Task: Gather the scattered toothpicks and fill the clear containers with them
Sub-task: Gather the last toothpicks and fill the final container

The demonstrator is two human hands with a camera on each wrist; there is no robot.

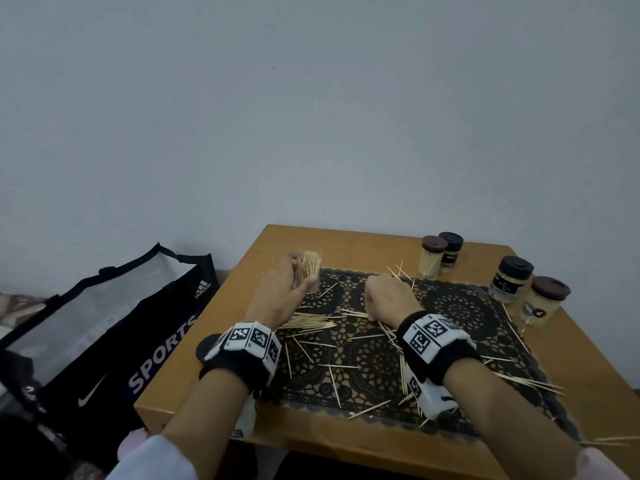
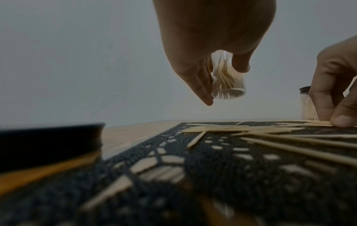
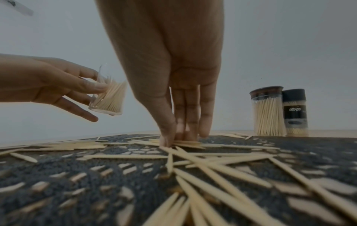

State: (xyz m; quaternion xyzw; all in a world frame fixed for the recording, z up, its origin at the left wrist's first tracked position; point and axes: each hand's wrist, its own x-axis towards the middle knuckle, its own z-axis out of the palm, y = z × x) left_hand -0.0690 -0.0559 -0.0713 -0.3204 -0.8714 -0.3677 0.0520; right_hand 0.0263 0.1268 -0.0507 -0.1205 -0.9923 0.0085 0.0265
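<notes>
My left hand (image 1: 287, 289) holds a clear open container (image 1: 309, 271) part full of toothpicks, lifted off the table; it shows between thumb and fingers as the clear container (image 2: 228, 79) and at the left as the clear container (image 3: 109, 97). My right hand (image 1: 388, 299) reaches down onto the black lace mat (image 1: 450, 306), its fingertips (image 3: 181, 137) pinching a small bunch of toothpicks (image 3: 185, 143) lying there. Scattered toothpicks (image 1: 311, 323) cover the mat.
Several capped toothpick jars stand at the table's far right: a brown-lidded jar (image 1: 431, 256), a black-lidded jar (image 1: 450, 249), another black-lidded jar (image 1: 509, 278) and a brown-lidded one (image 1: 542, 301). A black lid (image 1: 207, 346) lies by my left wrist. A black sports bag (image 1: 104, 327) stands left of the table (image 1: 194, 393).
</notes>
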